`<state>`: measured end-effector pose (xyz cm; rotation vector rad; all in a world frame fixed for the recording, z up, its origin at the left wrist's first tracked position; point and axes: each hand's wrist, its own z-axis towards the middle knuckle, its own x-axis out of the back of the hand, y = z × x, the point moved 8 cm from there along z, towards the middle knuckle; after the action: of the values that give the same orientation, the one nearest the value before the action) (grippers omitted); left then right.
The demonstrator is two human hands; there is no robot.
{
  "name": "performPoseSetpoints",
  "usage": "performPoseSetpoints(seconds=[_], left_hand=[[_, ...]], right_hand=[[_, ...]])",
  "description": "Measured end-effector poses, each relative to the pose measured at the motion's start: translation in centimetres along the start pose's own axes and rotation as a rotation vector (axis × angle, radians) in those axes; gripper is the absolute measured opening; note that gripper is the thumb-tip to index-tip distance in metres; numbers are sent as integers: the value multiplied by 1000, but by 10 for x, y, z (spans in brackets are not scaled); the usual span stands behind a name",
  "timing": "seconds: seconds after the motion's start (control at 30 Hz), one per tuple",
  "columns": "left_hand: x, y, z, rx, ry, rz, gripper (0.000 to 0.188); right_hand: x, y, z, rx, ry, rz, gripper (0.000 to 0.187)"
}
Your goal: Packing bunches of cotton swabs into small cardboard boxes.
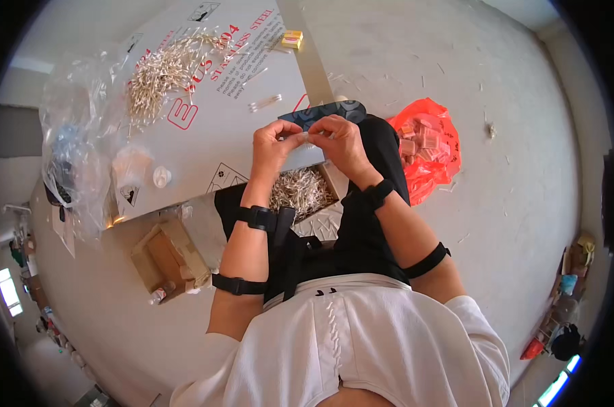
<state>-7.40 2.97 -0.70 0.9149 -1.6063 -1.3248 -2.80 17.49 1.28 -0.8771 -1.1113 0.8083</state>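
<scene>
Above my lap, at the near edge of the sheet-covered table, my left hand (273, 144) and my right hand (343, 141) meet with thumbs and fingers pinched. Something small and whitish sits between their fingertips, mostly hidden. Just below them, a cardboard box (332, 182) holds many loose cotton swabs (300, 190). On the table's left lies a large heap of cotton swabs (159, 83). A few separate swabs (266, 103) rest on the sheet beyond my left hand.
Right of my leg, an open red plastic bag (425, 180) holds several small pink packs (427, 139). A small yellow box (292, 39) sits at the table's far edge. Clear plastic bags (69, 102) hang at the left. An open carton (164, 254) stands on the floor.
</scene>
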Motion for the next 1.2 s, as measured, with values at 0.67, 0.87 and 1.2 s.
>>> performPoseSetpoints(seconds=[0.67,0.87,1.2], left_hand=[[1,-31,-9,188,27,-208,9],[9,17,-17,-266,26,131,23],[-9,60,-26,-652,-38,719,25]], right_hand=[[-11,-5,-8,20,14,-64,9],[4,-10,-8,50,-115,124,17],[1,-38,-5,436,-159,-357,21]])
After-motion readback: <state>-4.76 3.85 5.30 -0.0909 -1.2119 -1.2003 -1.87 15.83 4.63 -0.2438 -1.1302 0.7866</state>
